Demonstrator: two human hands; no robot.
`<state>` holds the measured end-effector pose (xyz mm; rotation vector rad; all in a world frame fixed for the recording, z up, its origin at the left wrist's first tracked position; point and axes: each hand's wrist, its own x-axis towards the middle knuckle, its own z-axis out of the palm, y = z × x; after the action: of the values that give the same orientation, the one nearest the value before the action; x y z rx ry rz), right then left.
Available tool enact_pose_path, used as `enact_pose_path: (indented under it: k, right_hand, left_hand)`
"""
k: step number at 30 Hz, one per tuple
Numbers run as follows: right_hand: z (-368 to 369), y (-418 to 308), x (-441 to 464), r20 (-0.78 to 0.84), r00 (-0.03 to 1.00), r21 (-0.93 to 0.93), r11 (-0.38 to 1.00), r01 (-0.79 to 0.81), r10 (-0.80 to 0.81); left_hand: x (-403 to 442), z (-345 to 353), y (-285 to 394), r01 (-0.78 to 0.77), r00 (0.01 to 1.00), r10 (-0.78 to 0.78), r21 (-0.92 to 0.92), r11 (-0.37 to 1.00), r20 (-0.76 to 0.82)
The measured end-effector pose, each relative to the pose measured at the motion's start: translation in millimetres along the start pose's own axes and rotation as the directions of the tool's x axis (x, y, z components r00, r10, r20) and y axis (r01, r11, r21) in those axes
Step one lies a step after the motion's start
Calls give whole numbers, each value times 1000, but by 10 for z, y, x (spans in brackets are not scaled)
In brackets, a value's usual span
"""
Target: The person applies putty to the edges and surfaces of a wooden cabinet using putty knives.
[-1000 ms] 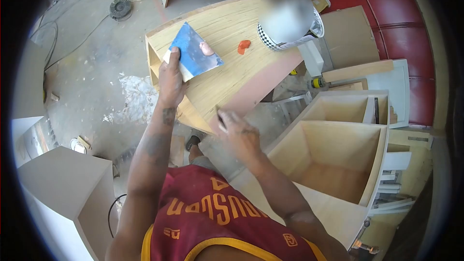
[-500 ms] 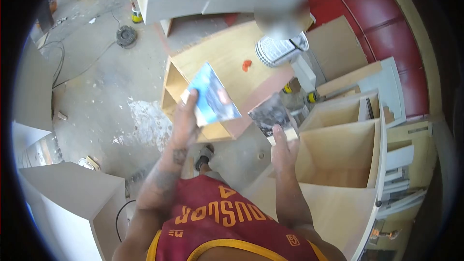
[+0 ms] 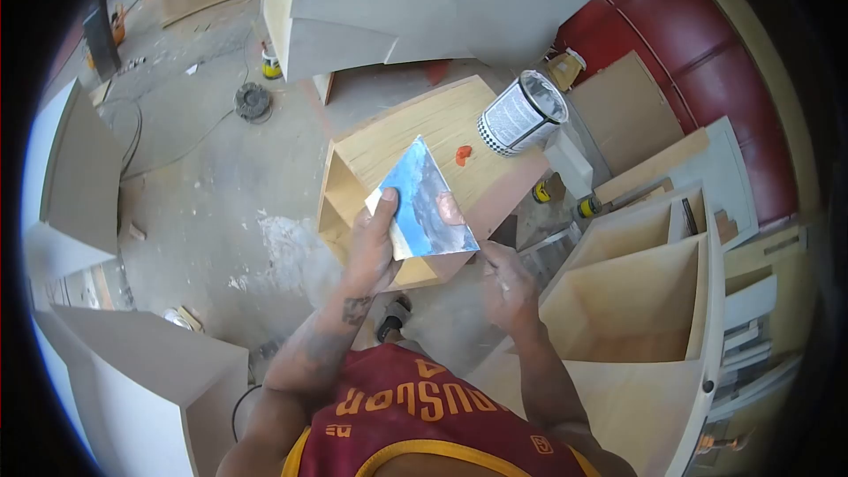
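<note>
My left hand (image 3: 369, 252) is closed on a flat putty board (image 3: 413, 212), thumb on top. Blue and grey smears cover its face, with a lump of pinkish putty (image 3: 449, 208) near the right edge. Just beside the board's lower right corner, my right hand (image 3: 511, 290) is closed, with pale dust on the fingers. A dark, flat putty spreader (image 3: 505, 231) shows in part above that hand, tilted and mostly hidden. Beneath the board lies a plywood cabinet (image 3: 380, 137) with an orange-red dab of paste (image 3: 464, 155) on its top.
An open paint can (image 3: 512, 119) stands on the cabinet's far right corner. Open plywood boxes (image 3: 618, 300) are close on my right. White panels (image 3: 141, 362) stand at the left. A cable and a round black object (image 3: 253, 102) lie on the dusty floor.
My right hand has lowered and turned the spreader, so its broad dark face no longer shows. The board in my left hand is now closer to my right hand. The view has shifted slightly.
</note>
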<state>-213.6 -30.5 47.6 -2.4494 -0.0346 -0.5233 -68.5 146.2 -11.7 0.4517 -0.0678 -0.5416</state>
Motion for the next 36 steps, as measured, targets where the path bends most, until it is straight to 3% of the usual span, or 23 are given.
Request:
enact_pose_path:
  k: [1, 2, 3, 4, 5, 7, 10, 11, 13, 17, 19, 20, 21, 22, 23, 24, 25, 27, 28, 29, 30, 31, 36]
  right_hand:
    - [-22, 34, -57, 19, 973, 71, 970, -233, 232]
    - [-38, 28, -78, -3, 973, 81, 970, -231, 232]
    - [-58, -4, -104, -50, 930, 434, 847, -308, 364]
    - [-65, -14, -153, -46, 866, 734, 605, -309, 498]
    - [-48, 11, -189, -73, 855, 746, 597, -295, 514]
    - [28, 51, -241, 136, 763, 792, 393, -468, 632]
    - [85, 140, -184, 129, 759, 909, 231, -348, 639]
    - [85, 224, -179, 165, 757, 936, 143, -323, 632]
    - [93, 398, -194, 124, 760, 961, 113, -252, 638]
    - [-74, 917, -162, 228, 757, 964, -34, -263, 612]
    - [-214, 1238, -104, 222, 635, 973, -128, -191, 740]
    - [-371, 1491, -53, 201, 684, 980, -149, -135, 701]
    - [-496, 1884, -61, 190, 707, 970, -241, -28, 681]
    - [-622, 2278, -68, 178, 729, 940, -333, 72, 661]
    - [-832, 2525, 54, 65, 683, 984, -162, 80, 728]
    - [-1056, 2738, 224, -59, 636, 997, 16, 73, 769]
    - [-1244, 2945, 372, -149, 699, 989, 120, 90, 699]
    - [-1478, 3277, 707, -306, 729, 932, 349, 98, 613]
    - [-1517, 3431, 828, -358, 739, 882, 466, 68, 571]
    - [-1500, 3610, 914, -345, 737, 888, 456, 57, 581]
    - [-1465, 3787, 984, -387, 754, 638, 745, -198, 531]
    - [-1422, 3967, 1054, -399, 789, 246, 883, -398, 467]
    - [-1145, 4412, 1271, -240, 942, -226, 930, -290, 235]
  left_hand:
    - [19, 40, 19, -52, 999, 52, 52, 997, -2]
    - [37, 145, 52, -122, 992, 125, 120, 985, -16]
    - [89, 182, 40, -116, 993, 117, 136, 984, 4]
    - [118, 204, 10, -220, 973, 231, 314, 923, 3]
    - [148, 231, -32, -313, 940, 340, 478, 821, 32]
    - [167, 317, -115, -296, 949, 303, 548, 782, 80]
    - [199, 373, -320, -408, 902, 349, 771, 489, 255]
    - [210, 404, -391, -405, 908, 316, 772, 490, 275]
    - [213, 469, -493, -335, 942, 152, 843, 422, 298]
    - [462, 405, -728, -222, 957, -105, 918, 327, 269]
    - [618, 221, -759, -130, 949, -253, 966, 222, 186]
    - [716, 225, -787, -91, 980, -149, 964, 250, 131]
    - [867, 58, -760, -76, 995, -54, 982, 173, 87]
    - [1027, -196, -704, 12, 1000, -13, 969, 245, -9]
    - [1186, -113, -733, -4, 990, 130, 921, 390, -51]
    - [1342, -175, -729, -63, 966, 253, 909, 412, -47]
    - [1475, -428, -622, -25, 970, 219, 854, 520, -105]
    - [1680, -387, -643, -84, 925, 333, 760, 645, -181]
    - [1731, -476, -630, -68, 924, 331, 767, 638, -194]
    - [1790, -604, -611, -64, 910, 356, 776, 627, -213]
    - [1827, -646, -628, -60, 895, 381, 784, 618, -232]
    - [1833, -675, -653, -51, 892, 382, 785, 617, -242]
    - [1833, -647, -731, -65, 848, 467, 825, 561, -250]
